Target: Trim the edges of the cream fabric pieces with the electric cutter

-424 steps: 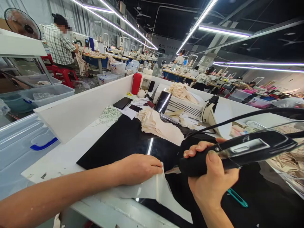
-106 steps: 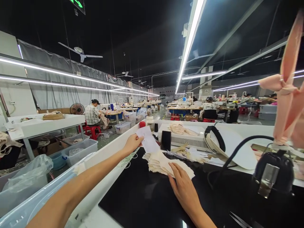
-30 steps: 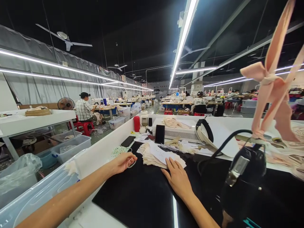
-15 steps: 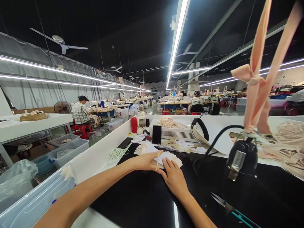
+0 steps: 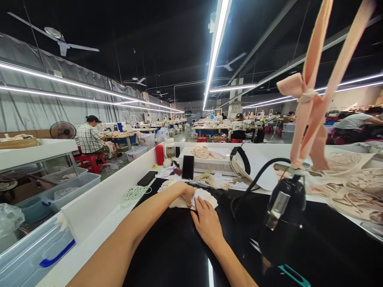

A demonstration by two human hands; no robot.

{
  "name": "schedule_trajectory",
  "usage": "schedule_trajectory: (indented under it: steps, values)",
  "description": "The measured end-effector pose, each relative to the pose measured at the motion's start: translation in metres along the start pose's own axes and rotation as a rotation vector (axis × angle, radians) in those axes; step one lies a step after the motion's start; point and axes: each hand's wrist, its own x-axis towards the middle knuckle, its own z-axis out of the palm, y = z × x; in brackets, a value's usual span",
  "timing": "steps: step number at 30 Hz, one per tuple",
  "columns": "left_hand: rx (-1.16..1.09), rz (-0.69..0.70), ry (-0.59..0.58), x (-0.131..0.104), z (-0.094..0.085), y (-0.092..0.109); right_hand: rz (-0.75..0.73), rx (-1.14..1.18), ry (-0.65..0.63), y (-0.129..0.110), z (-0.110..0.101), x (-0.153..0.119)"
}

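A cream piece with a ruffled edge and white paper-like sheets on it (image 5: 211, 198) lies on the black table top (image 5: 167, 247). My left hand (image 5: 187, 194) is bent down over its middle, fingers curled inward and mostly hidden; a thin pale band shows at them. What they grip cannot be made out. Beside it, my right hand (image 5: 207, 223) rests flat on the right part of the piece with fingers stretched out. More of the cream ruffled edge shows under and behind my left wrist.
A black device (image 5: 284, 211) hangs at right from knotted pink straps (image 5: 308, 95), with a black cable. Teal-handled snips (image 5: 295, 275) lie below it. Behind stand a phone (image 5: 188, 167) and a white vented box (image 5: 206, 159). Green cord (image 5: 136, 193) lies left; cream fabric (image 5: 350, 179) piles right.
The view has turned slightly right, so things sit further left. My left hand has bent down over the piece with its fingers tucked under; my right hand stays flat on it.
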Motion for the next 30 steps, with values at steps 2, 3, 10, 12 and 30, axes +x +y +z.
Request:
schedule_trajectory:
  steps: [2,3,10,12,30]
  values:
    - [0.034,-0.018,-0.097,0.004,0.001,0.000,0.006,0.013,0.012,-0.001,0.000,-0.001]
    - [0.046,-0.025,-0.133,0.005,0.002,0.001,0.006,0.021,0.019,-0.001,0.000,-0.002]
    - [0.069,-0.057,-0.085,0.000,0.011,0.012,-0.042,0.125,0.083,0.005,-0.002,0.002]
    - [0.079,-0.063,-0.032,-0.009,0.014,0.013,-0.045,0.165,0.101,0.007,-0.005,0.005]
    - [0.282,-0.133,0.404,-0.065,0.051,0.048,0.128,0.611,0.019,0.004,-0.023,0.010]
